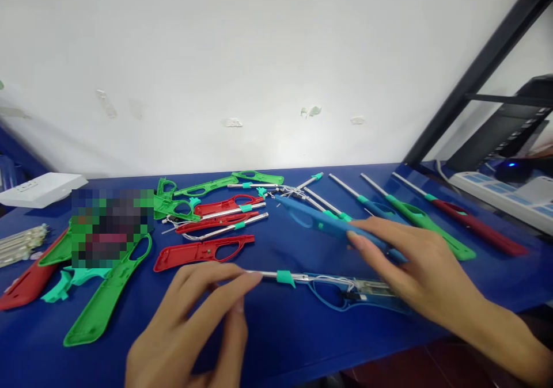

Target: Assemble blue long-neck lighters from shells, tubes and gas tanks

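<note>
My right hand (pixel 417 261) grips a blue plastic lighter-handle half (pixel 330 224) between thumb and fingers, raised above the table. Below it lies the matching blue handle half (pixel 334 299), fitted with white wires, a clear tank (pixel 375 288) and a metal tube (pixel 268 274) with a teal trigger (pixel 285 277). At the tube's far left end, the index finger and thumb of my left hand (pixel 194 319) are closed around the tip; the exact contact is partly hidden. My right hand covers the rear of the lower half.
Red handle halves (pixel 185 254) and green handle halves (pixel 108 296) lie at the left, near loose teal triggers (pixel 58 289) and clear tanks (pixel 21 244). Assembled long lighters (pixel 432 232) rest at the right beside a white power strip (pixel 501 195). A pixelated patch hides part of the left side.
</note>
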Tool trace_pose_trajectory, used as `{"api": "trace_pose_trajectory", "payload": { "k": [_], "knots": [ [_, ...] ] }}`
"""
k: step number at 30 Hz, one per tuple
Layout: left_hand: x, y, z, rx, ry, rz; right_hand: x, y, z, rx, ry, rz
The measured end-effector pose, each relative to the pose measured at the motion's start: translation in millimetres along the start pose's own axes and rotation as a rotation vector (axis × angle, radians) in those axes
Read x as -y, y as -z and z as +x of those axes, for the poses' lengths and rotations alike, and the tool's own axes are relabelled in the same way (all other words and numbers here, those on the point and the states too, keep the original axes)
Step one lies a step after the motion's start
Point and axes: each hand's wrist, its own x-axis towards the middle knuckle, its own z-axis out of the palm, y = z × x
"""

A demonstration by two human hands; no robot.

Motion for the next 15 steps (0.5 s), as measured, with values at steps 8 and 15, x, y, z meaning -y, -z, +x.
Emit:
{"api": "trace_pose_trajectory", "payload": {
  "k": [8, 15],
  "knots": [
    [-19.8, -38.2, 37.4, 0.070, -0.086, -0.025, -1.2, 27.4, -39.0, 0.138, -0.783, 0.735],
    [-24.9, -33.1, 52.9, 0.248, -0.175, -0.122, -16.3, 31.6, -60.5, 0.220, -0.970, 0.870]
  ]
}}
